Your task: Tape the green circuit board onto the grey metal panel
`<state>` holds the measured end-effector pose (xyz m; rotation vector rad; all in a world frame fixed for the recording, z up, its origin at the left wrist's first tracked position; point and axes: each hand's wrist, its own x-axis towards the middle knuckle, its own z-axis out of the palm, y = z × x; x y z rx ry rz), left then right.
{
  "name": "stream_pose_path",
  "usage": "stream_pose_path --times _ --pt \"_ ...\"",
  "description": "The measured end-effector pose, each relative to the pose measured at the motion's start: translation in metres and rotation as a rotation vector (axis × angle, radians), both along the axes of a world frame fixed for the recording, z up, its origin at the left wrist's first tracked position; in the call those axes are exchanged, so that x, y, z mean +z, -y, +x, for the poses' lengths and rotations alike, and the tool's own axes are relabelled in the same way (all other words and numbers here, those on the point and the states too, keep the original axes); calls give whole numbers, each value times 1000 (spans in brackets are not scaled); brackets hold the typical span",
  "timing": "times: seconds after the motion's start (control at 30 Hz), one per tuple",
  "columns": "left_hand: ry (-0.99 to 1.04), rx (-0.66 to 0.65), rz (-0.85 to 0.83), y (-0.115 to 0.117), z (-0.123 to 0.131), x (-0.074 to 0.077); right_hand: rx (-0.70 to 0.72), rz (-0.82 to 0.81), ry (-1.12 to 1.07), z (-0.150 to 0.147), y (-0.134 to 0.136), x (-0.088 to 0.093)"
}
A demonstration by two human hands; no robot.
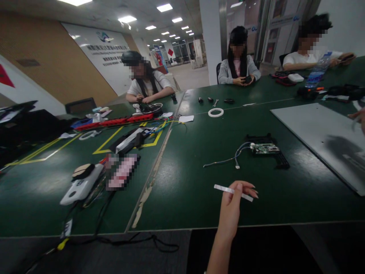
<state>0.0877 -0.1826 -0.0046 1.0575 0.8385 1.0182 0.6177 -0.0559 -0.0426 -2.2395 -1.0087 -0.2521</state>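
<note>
My left hand [232, 203] is closed over the near part of the green table [182, 194]. A thin white strip [221, 188] is pinched between its thumb and fingers, both ends sticking out. Beyond the fingers, apart from them, lies a black plastic bracket [282, 160] with a green circuit board [264, 148] on it. Thin wires [225, 161] run left from the board to a small white connector. My right hand does not show.
A grey panel [313, 133] covers the right side, with another person's hand [359, 118] at the frame edge. A white ring [216, 112] and small tools lie further back. Phones [122, 173], cables and a red strip [114, 121] are left. Several people sit around.
</note>
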Motion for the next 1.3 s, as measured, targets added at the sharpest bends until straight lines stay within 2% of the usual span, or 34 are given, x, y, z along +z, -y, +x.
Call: stream_pose_path --times 0.1,0.17,0.2,0.3,0.43,0.5,0.53,0.63,0.73,0.8,0.97,1.17,1.3 --pt "9 13 -34 -3 0 -1 235 266 -305 -80 21 32" --pt "38 14 -66 -8 0 2 397 258 -339 -138 35 53" --pt "56 17 -78 -12 1 6 513 199 -353 -167 42 62" --pt "37 10 -35 -35 8 24 824 110 -469 -245 53 82" --pt "-15 30 167 -83 21 47 1083 68 -650 -327 46 87" --pt "-26 85 251 -105 23 47 1154 118 -723 -355 35 81" --pt "-21 73 283 -115 22 44 1162 151 -750 -365 29 77" --pt "17 55 307 -132 13 26 1195 188 -815 -381 15 60" --pt "-18 61 314 -138 5 11 1231 160 -868 -383 9 45" --pt "-40 82 328 -139 2 6 1216 142 -928 -382 10 41" --pt "17 190 241 -142 2 6 1141 116 -1081 -381 16 43" --pt "259 -28 -41 -142 5 9 1161 224 -1022 -385 17 41" --pt "310 -62 -79 -139 6 9 1153 293 -958 -382 17 41"
